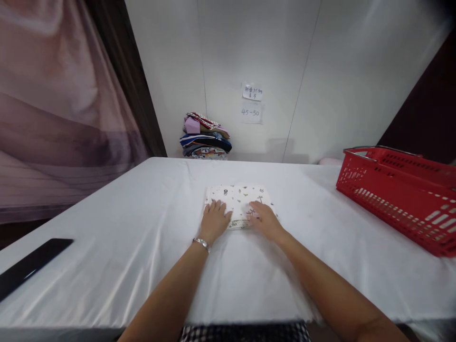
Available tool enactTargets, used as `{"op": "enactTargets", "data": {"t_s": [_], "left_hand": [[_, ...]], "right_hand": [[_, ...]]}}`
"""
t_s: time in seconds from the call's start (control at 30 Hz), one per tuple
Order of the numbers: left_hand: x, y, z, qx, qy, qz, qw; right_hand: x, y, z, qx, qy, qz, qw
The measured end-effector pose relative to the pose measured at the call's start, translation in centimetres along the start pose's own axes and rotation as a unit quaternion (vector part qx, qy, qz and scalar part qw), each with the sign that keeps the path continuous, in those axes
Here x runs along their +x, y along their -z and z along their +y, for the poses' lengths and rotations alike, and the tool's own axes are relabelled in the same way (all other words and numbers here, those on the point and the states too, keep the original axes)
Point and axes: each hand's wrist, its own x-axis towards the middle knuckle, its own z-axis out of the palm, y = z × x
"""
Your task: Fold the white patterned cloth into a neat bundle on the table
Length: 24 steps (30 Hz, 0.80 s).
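Observation:
A folded white cloth [238,198] with small dark and coloured prints lies flat in the middle of the table. On its left front corner rests my left hand [214,220], palm down with the fingers spread and a silver bracelet at the wrist. My right hand [264,220] lies over the right front part of the same cloth, its fingers stretched out and slightly blurred. Between the two hands the layered front fold of the cloth shows. Neither hand grips anything; both press or lie on top of it.
The table has a white cover [117,228]. A red plastic basket [399,194] with metal handles stands at the right. A black phone-like slab [33,261] lies at the left edge. Behind the table is a stack of folded clothes [205,137], below paper notes [252,112] on the wall.

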Motion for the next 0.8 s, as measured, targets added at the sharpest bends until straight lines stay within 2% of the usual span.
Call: {"op": "enactTargets", "data": {"t_s": [0.07,0.17,0.23,0.3,0.47,0.57,0.67,0.8], "left_hand": [[-0.1,-0.1,0.0,0.0,0.001,0.0,1.0],[-0.2,-0.1,0.0,-0.004,0.004,-0.002,1.0],[-0.3,0.0,0.0,-0.008,0.005,-0.011,1.0],[-0.2,0.2,-0.1,-0.011,0.005,-0.032,0.999],[2.1,1.3,-0.4,-0.028,0.018,-0.12,0.992],[3.8,1.2,-1.0,-0.039,0.078,-0.102,0.991],[4.3,0.3,-1.8,-0.081,0.143,-0.105,0.981],[3.8,-0.8,-2.6,-0.136,0.155,-0.069,0.976]], "right_hand": [[2.3,0.8,0.1,-0.006,-0.026,-0.005,1.0],[5.0,1.1,1.9,-0.078,-0.079,-0.048,0.993],[5.6,0.6,3.7,-0.114,-0.13,-0.117,0.978],[5.4,-0.3,5.4,-0.121,-0.154,-0.151,0.969],[4.7,-1.7,7.1,-0.133,-0.145,-0.146,0.969],[4.7,-1.9,7.3,-0.129,-0.138,-0.136,0.973],[4.7,-2.0,7.7,-0.111,-0.13,-0.12,0.978],[4.5,-2.5,8.4,-0.082,-0.115,-0.095,0.985]]}}
